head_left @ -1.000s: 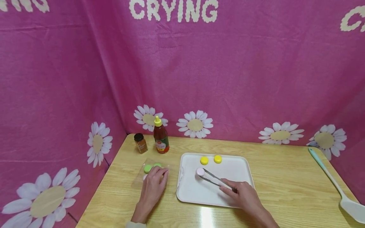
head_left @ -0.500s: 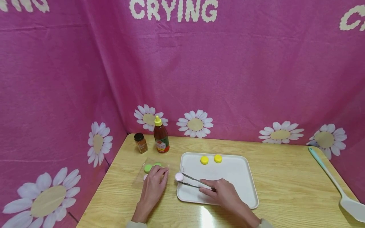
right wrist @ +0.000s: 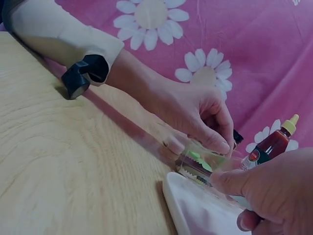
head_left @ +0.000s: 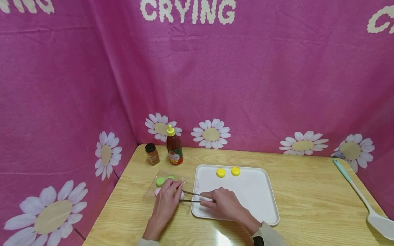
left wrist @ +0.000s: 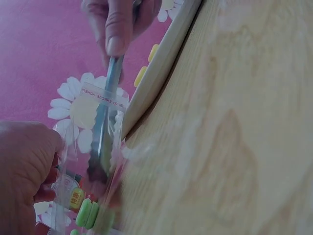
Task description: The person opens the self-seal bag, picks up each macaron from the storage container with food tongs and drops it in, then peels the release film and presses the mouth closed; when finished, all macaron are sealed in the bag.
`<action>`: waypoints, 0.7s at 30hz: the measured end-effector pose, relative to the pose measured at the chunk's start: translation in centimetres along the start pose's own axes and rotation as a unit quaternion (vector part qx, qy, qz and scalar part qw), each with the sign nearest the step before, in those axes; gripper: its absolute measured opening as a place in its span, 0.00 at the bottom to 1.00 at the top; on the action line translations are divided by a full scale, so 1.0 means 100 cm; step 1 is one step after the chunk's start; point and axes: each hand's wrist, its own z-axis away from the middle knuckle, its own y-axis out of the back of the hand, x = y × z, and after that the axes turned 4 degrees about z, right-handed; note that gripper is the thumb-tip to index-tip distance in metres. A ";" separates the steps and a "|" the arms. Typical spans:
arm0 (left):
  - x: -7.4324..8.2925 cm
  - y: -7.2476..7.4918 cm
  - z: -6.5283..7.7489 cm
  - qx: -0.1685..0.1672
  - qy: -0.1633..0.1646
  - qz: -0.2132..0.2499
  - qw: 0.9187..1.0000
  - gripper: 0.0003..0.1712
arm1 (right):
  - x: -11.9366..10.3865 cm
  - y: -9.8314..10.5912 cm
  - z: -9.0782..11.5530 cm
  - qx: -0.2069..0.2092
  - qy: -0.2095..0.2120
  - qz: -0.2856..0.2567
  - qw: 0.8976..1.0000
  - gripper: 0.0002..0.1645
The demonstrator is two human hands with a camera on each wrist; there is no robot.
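On the table lies a clear plastic bag [head_left: 150, 194] with green macarons [head_left: 160, 181] and a lilac macaron [head_left: 157, 192] in it. My left hand [head_left: 164, 201] pinches the edge of the bag's mouth. My right hand [head_left: 226, 205] grips metal tongs [left wrist: 113, 78], thumb on one arm. Their serrated ends reach into the mouth under the printed strip [left wrist: 100, 95], as the left wrist view shows. Another lilac macaron [head_left: 182, 195] shows at the tong ends, partly hidden by my left hand. Two yellow macarons [head_left: 221, 173] rest on the white tray [head_left: 246, 201].
Behind the bag stand a spice jar [head_left: 152, 155] with a black lid and a red sauce bottle [head_left: 174, 148] with a yellow cap. A long white spatula [head_left: 363, 200] with a mint handle end lies at the right edge. Pink cloth [head_left: 246, 85] hangs behind and at left.
My right hand has carried the lilac macaron in the tongs leftward, from over the tray to the bag's mouth. My left hand has stayed in place at the bag.
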 end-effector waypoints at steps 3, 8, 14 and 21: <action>0.001 0.001 0.000 -0.007 0.005 0.007 1.000 0.06 | -0.001 -0.002 -0.007 -0.007 0.007 -0.004 1.000 0.19; 0.002 0.002 0.000 -0.021 0.016 0.011 1.000 0.05 | -0.004 -0.006 -0.018 -0.033 0.017 -0.014 0.999 0.19; -0.001 0.002 0.000 -0.019 0.010 0.019 1.000 0.05 | -0.009 -0.009 -0.029 -0.047 0.016 -0.021 0.999 0.20; -0.002 0.000 -0.001 -0.014 0.008 0.035 0.999 0.05 | -0.012 -0.011 -0.035 -0.046 0.020 -0.021 0.999 0.21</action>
